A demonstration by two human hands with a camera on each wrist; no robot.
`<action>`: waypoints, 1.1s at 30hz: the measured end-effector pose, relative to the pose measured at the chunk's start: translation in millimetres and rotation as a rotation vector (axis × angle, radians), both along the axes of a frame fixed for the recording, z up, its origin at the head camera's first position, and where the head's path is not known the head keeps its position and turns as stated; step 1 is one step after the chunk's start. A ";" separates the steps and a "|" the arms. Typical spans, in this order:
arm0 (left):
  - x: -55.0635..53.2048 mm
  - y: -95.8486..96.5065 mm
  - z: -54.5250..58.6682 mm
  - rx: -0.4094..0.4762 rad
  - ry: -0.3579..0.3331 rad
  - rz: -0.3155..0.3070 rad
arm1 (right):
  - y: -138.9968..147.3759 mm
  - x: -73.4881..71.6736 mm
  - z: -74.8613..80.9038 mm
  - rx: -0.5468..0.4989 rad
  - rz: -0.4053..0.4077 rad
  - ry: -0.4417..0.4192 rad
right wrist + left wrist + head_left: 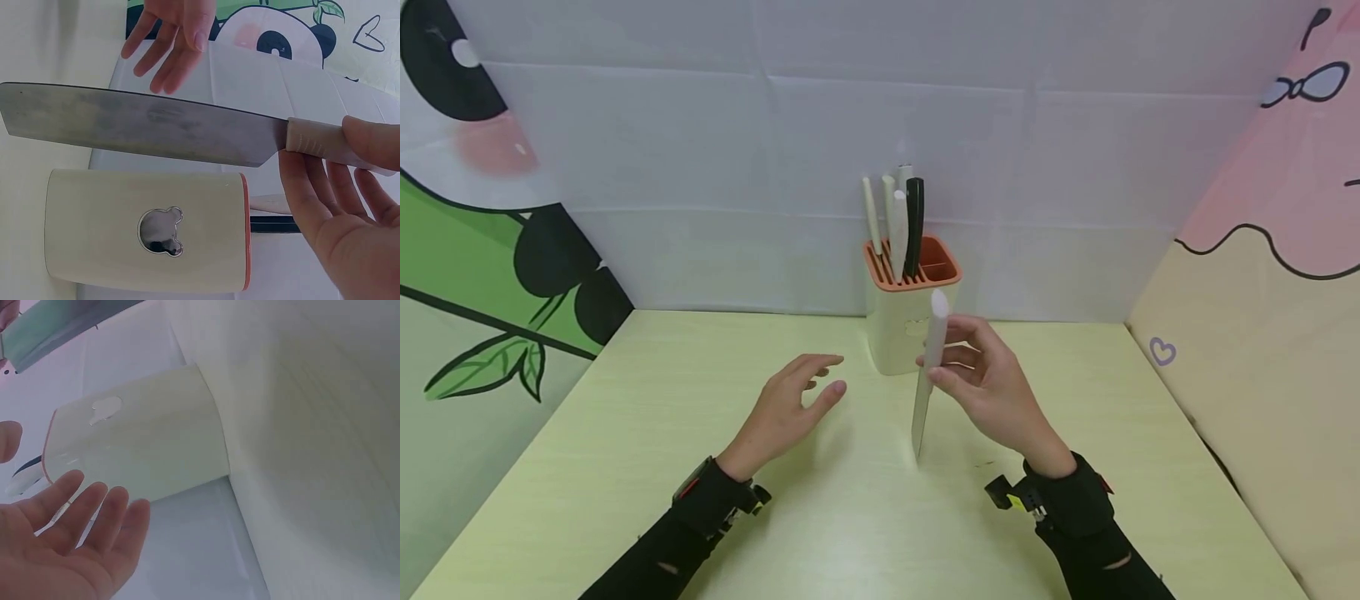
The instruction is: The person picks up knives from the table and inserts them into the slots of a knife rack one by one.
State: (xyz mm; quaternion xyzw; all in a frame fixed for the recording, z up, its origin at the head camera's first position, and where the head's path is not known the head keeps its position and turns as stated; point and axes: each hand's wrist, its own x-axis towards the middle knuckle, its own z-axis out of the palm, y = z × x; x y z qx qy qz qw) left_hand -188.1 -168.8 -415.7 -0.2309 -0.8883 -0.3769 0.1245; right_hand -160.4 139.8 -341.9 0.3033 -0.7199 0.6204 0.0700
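Observation:
My right hand grips the pale handle of a kitchen knife between thumb and fingers. The broad blade points down toward the table in the head view, in front of the knife block. My left hand hovers to the left over the table, fingers extended and apart, holding nothing. In the left wrist view its fingers overlap the block's lower edge. The cream block has an orange slotted top holding several white-handled knives and one black-handled knife.
The block stands on a pale wood-look table against a white sheet backdrop. Cartoon-printed panels flank both sides, one with a green leaf design. A bear-shaped silver badge sits on the block's front.

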 end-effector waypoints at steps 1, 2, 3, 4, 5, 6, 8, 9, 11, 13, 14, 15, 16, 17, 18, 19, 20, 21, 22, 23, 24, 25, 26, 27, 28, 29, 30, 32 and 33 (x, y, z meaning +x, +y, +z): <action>0.4 1.2 1.3 0.019 -0.002 -0.007 | -0.1 0.1 0.1 0.000 -0.002 -0.001; 0.9 2.5 2.9 0.036 -0.004 -0.013 | -0.2 0.3 0.2 0.000 -0.004 -0.001; 1.6 3.9 4.8 0.053 -0.003 -0.019 | -0.4 0.4 0.3 0.001 -0.006 -0.001; 1.9 5.4 6.8 0.070 0.001 -0.025 | -0.6 0.9 0.6 0.000 -0.007 -0.004; 2.6 7.2 9.6 0.085 0.004 -0.028 | -0.8 0.9 0.3 -0.001 -0.006 -0.005; 3.0 9.1 12.5 0.099 0.010 -0.031 | -1.0 0.9 0.0 -0.002 -0.005 -0.006; 3.1 13.9 18.7 0.133 0.024 -0.040 | -1.4 0.2 -1.3 0.001 -0.002 -0.003; 3.2 17.2 22.7 0.151 0.028 -0.047 | -1.7 0.2 -1.5 0.002 -0.001 -0.002; 3.0 25.0 30.8 0.183 0.037 -0.062 | -1.9 0.3 -1.8 0.005 -0.002 -0.002; 2.8 34.5 39.9 0.218 0.045 -0.086 | -2.0 1.2 -1.1 0.006 -0.008 -0.001; 2.8 39.8 44.6 0.235 0.051 -0.099 | -2.1 1.8 -0.8 0.006 -0.010 -0.001; 3.3 45.2 49.8 0.250 0.055 -0.113 | -2.0 2.3 -0.4 0.003 -0.012 -0.002; 3.5 50.5 54.2 0.263 0.063 -0.126 | -2.0 2.5 -0.5 0.001 -0.013 -0.002; 4.3 56.0 59.1 0.275 0.067 -0.139 | -2.1 2.7 -0.6 0.000 -0.014 -0.001; 4.9 61.3 63.3 0.287 0.073 -0.153 | -2.1 2.7 -1.1 0.000 -0.014 0.001; 5.7 66.6 67.3 0.297 0.079 -0.169 | -2.2 2.8 -1.4 0.000 -0.015 0.002; 6.5 71.6 70.8 0.306 0.085 -0.184 | -2.4 2.9 -1.8 0.000 -0.016 0.003; 7.4 76.3 74.1 0.313 0.088 -0.195 | -2.7 2.7 -2.1 0.001 -0.019 0.003; 8.3 80.7 76.8 0.320 0.092 -0.205 | -3.0 2.7 -2.2 0.002 -0.022 0.004; 9.0 84.6 79.1 0.330 0.096 -0.214 | -3.3 2.7 -2.2 0.002 -0.023 0.005; 9.6 88.0 81.1 0.340 0.101 -0.222 | -3.6 2.6 -2.3 0.002 -0.025 0.006; 10.2 91.1 82.7 0.350 0.108 -0.228 | -3.9 2.7 -1.9 -0.002 -0.025 0.004; 10.7 93.7 84.0 0.360 0.112 -0.233 | -4.3 2.6 -1.7 -0.003 -0.025 0.004; 11.1 95.9 85.1 0.368 0.116 -0.236 | -4.7 2.5 -1.5 -0.003 -0.024 0.004; 11.6 97.7 85.9 0.374 0.121 -0.239 | -4.9 2.5 -1.2 -0.004 -0.022 0.004; 12.0 99.2 86.7 0.378 0.127 -0.242 | -5.2 2.5 -0.9 -0.004 -0.021 0.005; 12.4 100.5 87.5 0.380 0.131 -0.245 | -5.4 2.5 -0.6 -0.004 -0.020 0.007; 13.0 102.6 88.6 0.377 0.138 -0.246 | -5.8 2.8 0.4 0.000 -0.021 0.011; 13.2 103.3 89.1 0.374 0.143 -0.245 | -6.0 3.1 1.1 0.001 -0.022 0.011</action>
